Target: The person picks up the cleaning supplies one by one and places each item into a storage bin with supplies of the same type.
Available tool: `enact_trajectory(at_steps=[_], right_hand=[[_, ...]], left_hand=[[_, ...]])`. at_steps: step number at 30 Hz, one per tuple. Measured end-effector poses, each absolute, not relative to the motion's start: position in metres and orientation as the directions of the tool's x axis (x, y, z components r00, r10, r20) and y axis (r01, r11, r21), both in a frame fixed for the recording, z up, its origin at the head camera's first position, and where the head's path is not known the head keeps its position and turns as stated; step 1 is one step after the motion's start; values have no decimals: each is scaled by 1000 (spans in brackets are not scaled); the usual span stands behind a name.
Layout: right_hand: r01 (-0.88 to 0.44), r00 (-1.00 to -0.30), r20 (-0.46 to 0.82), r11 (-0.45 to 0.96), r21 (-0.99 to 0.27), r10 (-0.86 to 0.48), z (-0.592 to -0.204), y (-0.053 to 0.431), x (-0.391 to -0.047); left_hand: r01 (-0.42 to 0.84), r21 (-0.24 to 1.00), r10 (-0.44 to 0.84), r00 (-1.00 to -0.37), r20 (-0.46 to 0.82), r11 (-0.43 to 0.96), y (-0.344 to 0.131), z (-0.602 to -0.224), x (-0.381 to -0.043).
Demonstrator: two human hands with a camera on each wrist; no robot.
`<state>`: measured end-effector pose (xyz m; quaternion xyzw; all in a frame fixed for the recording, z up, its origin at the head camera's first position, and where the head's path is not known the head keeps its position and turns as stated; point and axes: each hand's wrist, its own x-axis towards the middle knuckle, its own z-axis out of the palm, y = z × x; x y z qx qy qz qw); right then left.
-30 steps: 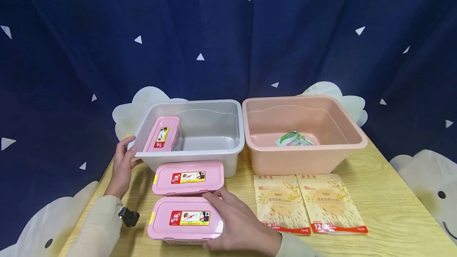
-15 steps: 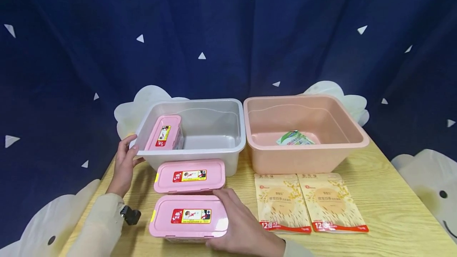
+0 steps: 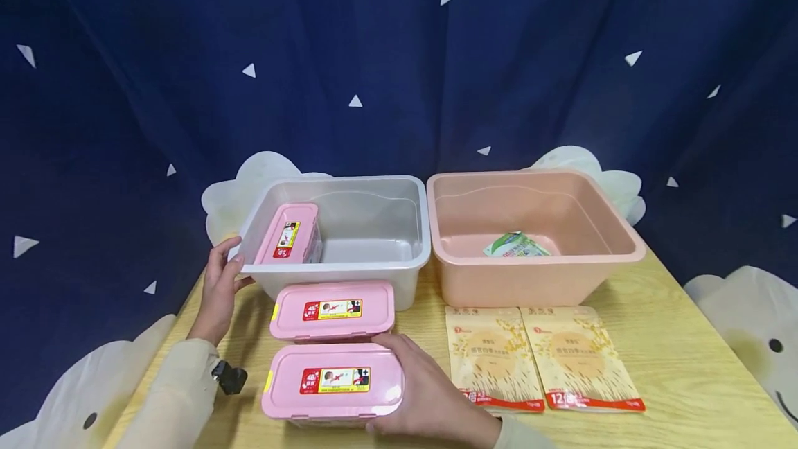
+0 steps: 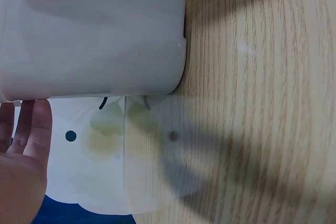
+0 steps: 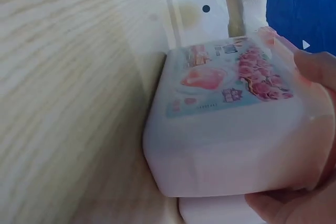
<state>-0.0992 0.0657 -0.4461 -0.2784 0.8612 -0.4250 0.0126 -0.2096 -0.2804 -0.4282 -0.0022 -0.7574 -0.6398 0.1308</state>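
Note:
My right hand (image 3: 427, 390) grips the right end of the nearer plastic box (image 3: 330, 400) with a pink lid. In the right wrist view, fingers and thumb lie on opposite sides of that translucent box (image 5: 226, 145), which stands on the table and has a rose-print label. A matching pink-lidded box (image 3: 358, 296) lies just behind it, against the grey tub. My left hand (image 3: 218, 289) holds the left front corner of the grey tub (image 3: 355, 269) by its rim. Inside this tub, at the left, is another pink-lidded box (image 3: 289, 231). The left wrist view shows the tub's wall (image 4: 105, 40) above my fingers (image 4: 39, 129).
A peach tub (image 3: 511, 283) stands right against the grey one, with a green and white packet (image 3: 517, 244) on its floor. Before it lie two cream-coloured pouches (image 3: 495, 355) side by side on the wooden table (image 3: 679, 352). A dark blue curtain (image 3: 399, 33) hangs behind.
My right hand has shifted slightly right, so more of the nearer box's lid end shows. The left hand stays at the grey tub's corner.

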Motion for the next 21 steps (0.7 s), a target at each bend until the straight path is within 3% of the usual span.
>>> enact_trajectory(at_steps=[11, 21], right_hand=[[-480, -841, 221, 492, -727, -494, -447, 67, -100], [-468, -833, 142, 544, -697, -535, -435, 68, -105]], left_hand=[[193, 966, -166, -961, 222, 175, -281, -432, -210], [204, 968, -163, -960, 227, 149, -279, -430, -211]])
